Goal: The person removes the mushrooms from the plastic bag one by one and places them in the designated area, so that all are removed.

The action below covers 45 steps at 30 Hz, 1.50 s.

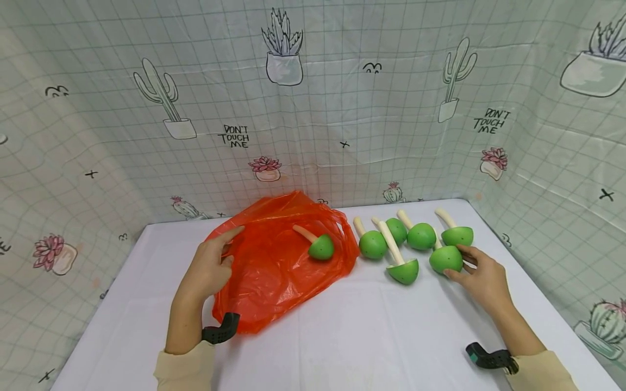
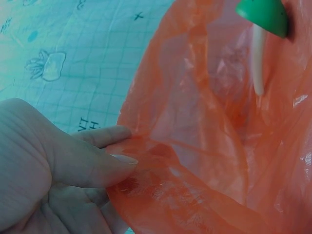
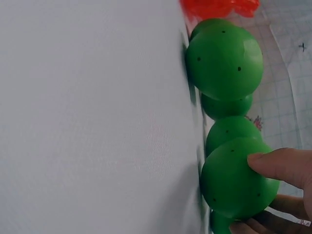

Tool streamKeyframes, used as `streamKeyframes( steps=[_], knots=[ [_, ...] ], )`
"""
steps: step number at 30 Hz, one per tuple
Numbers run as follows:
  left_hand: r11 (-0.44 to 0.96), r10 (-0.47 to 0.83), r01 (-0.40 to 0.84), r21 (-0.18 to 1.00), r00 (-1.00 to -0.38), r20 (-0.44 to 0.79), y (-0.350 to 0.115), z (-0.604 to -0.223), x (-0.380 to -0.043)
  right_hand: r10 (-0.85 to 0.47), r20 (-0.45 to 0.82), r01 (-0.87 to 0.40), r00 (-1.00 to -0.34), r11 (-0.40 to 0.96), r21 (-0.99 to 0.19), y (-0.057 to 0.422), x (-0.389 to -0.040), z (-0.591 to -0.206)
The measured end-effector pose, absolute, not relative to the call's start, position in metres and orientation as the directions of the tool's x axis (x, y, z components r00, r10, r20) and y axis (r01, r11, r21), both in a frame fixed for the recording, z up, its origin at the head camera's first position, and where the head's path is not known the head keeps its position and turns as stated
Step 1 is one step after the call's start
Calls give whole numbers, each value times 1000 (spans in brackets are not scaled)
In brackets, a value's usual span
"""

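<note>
My left hand (image 1: 207, 271) pinches the edge of a red plastic bag (image 1: 274, 293) between thumb and fingers; the left wrist view shows the thin film (image 2: 161, 185) under the thumb. The bag lies spread with its mouth open. Inside it rests one toy mushroom (image 1: 321, 248) with a green cap and a pale stem. At the right, my right hand (image 1: 485, 279) grips the cap of another green toy mushroom (image 1: 445, 260), thumb on the near side and fingers on the far side. In the right wrist view the thumb presses on that dotted cap (image 3: 236, 183).
Several more green mushrooms stand between the bag and my right hand, among them a front one (image 1: 404, 271) and one by the bag (image 1: 373, 245). Another mushroom (image 1: 457, 236) sits just behind the gripped one. A printed cloth (image 1: 313, 119) walls the white table (image 1: 342, 342).
</note>
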<state>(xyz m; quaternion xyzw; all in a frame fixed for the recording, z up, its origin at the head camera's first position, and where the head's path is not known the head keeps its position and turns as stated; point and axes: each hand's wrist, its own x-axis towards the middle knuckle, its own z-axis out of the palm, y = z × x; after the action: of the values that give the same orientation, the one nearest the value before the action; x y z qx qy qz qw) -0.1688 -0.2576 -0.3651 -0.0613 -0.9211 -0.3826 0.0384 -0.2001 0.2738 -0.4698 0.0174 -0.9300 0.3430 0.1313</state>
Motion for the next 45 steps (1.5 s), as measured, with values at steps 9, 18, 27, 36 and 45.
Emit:
streamKeyframes(
  steps=[9,18,27,36,45],
  knots=[
    [703,84,147,696,-989,124,-260,-364,-168,68,359,-171,-931,789,-591,265,-198,-459],
    [709,71,127,694,-992,109,-257,-365,-169,89,426,-230,-900,734,-639,229,-192,-438],
    [715,73,129,687,-991,110,-256,-365,-169,-40,422,-365,-906,582,-727,154,-195,-417],
    [714,100,174,678,-984,147,-261,-366,-171,-161,414,-439,-896,475,-763,91,-207,-414],
    [710,90,148,688,-989,120,-260,-366,-170,-233,338,-410,-912,558,-722,50,-220,-426]
  ],
)
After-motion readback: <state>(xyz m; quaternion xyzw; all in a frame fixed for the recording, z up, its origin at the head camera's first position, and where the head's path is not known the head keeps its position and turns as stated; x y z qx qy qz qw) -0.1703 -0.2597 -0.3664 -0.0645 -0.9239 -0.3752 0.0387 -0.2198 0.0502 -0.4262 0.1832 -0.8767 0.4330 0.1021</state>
